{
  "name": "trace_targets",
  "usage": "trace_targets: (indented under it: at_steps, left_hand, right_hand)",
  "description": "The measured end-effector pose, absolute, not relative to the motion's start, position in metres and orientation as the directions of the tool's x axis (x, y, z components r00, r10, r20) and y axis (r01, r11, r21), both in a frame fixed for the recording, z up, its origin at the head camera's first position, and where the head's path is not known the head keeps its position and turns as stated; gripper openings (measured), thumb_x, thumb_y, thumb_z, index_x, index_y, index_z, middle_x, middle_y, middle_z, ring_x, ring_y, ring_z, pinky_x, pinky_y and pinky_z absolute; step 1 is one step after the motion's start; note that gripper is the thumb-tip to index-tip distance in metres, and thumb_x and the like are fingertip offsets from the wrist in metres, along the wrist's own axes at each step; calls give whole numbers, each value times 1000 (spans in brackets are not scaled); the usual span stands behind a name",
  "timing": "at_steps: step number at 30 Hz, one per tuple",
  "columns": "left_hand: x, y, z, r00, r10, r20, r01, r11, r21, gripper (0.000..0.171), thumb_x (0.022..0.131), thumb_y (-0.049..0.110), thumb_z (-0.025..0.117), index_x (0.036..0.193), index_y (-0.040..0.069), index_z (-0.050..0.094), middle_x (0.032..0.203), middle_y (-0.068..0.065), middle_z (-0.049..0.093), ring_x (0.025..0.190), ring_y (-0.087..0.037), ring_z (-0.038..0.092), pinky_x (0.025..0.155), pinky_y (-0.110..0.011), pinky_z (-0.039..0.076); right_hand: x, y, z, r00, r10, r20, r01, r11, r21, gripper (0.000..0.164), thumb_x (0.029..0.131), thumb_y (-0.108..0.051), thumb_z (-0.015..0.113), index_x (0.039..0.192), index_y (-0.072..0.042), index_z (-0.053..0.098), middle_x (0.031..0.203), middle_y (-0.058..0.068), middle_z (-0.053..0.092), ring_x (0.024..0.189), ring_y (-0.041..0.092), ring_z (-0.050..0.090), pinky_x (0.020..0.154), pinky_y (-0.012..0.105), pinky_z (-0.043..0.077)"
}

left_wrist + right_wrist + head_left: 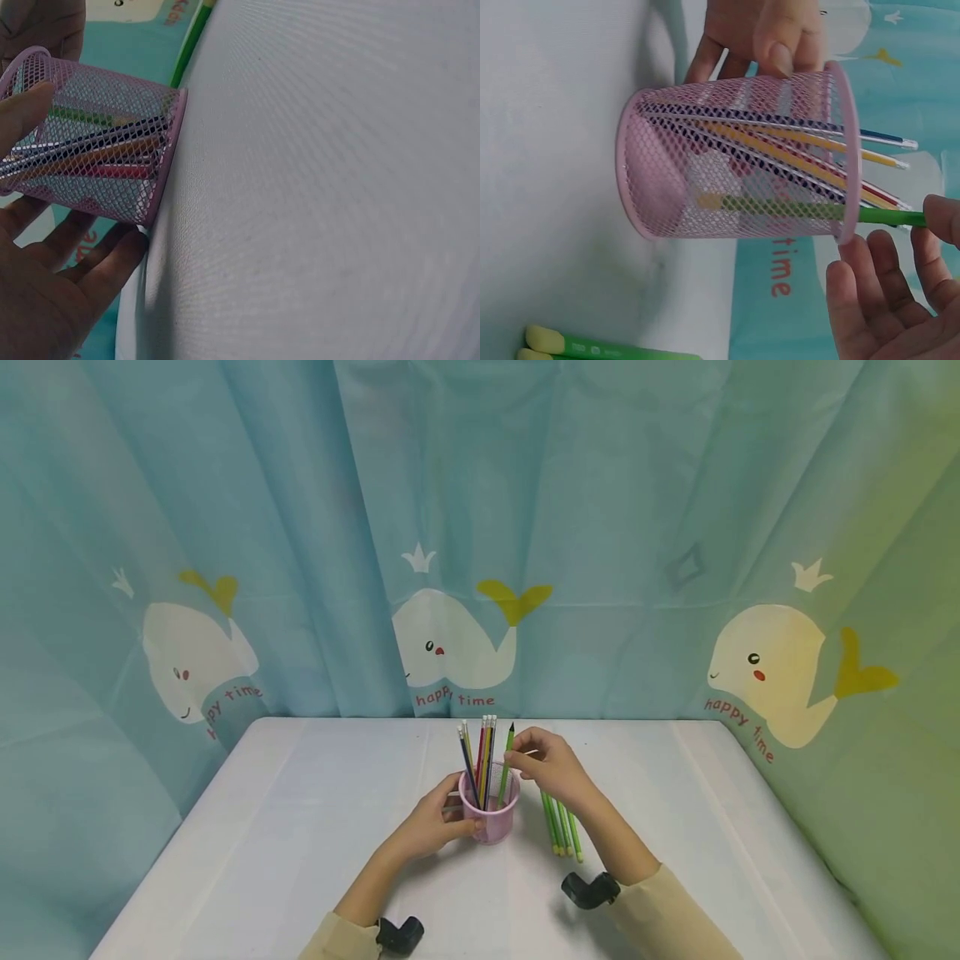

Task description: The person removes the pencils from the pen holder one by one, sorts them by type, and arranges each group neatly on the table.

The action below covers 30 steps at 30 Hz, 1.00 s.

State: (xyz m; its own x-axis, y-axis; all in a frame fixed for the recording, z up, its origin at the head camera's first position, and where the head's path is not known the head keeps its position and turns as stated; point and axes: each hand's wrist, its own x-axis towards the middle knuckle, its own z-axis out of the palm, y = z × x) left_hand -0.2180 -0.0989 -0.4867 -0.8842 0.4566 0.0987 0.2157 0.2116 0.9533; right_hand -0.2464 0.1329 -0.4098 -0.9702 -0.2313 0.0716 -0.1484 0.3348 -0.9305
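A pink mesh pencil cup (491,829) stands upright on the table. My left hand (429,825) holds it from the left, thumb and fingers around its side. Inside lean several pencils (780,150) in dark blue, red and yellow, their white eraser ends up. My right hand (553,768) pinches a green pencil (885,216) between thumb and finger near its upper end. This pencil's black point is up, and its yellow lower end is inside the cup, above the base. Several green pencils (561,831) lie side by side on the table, right of the cup.
The white table (300,827) backs onto a blue-green curtain (615,527) printed with whales. Black wrist mounts (591,890) sit at both cuffs. The loose green pencils lie beneath and left of my right forearm.
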Motion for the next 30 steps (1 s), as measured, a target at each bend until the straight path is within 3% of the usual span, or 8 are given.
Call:
trace_targets:
  at_steps: [8, 15, 26, 30]
  left_hand:
    - [-218, -99, -488, -886, 454, 94, 213, 219, 952, 76, 86, 14, 78, 150, 7, 38, 145, -23, 49, 128, -45, 53, 104, -47, 51]
    - [-218, -100, -488, -885, 455, 97, 216, 217, 952, 75, 85, 14, 79, 149, 7, 39, 144, -22, 50, 127, -45, 54, 104, -48, 51]
    - [-217, -99, -485, -883, 460, 96, 213, 210, 954, 76, 85, 14, 79, 149, 8, 38, 145, -20, 50, 127, -43, 54, 105, -49, 50]
    - [-218, -98, -485, -885, 456, 93, 209, 210, 955, 76, 85, 14, 79, 149, 8, 38, 145, -20, 50, 127, -43, 54, 104, -48, 51]
  right_hand:
    - [-242, 140, -402, -971, -231, 69, -131, 267, -955, 22, 96, -19, 67, 106, -2, 58, 108, 15, 68, 101, 25, 68, 86, 46, 61]
    - [-240, 145, -398, -971, -227, 74, -119, 193, -974, 25, 96, -23, 66, 107, -2, 55, 112, 16, 68, 102, 25, 68, 87, 39, 61]
    - [-237, 150, -394, -963, -237, 130, -135, 4, -991, 23, 102, -14, 57, 115, 0, 45, 115, 26, 64, 104, 33, 67, 89, 41, 60]
    - [-237, 153, -390, -965, -221, 140, -128, -67, -990, 24, 101, -11, 57, 118, -1, 43, 113, 24, 64, 103, 31, 70, 89, 43, 60]
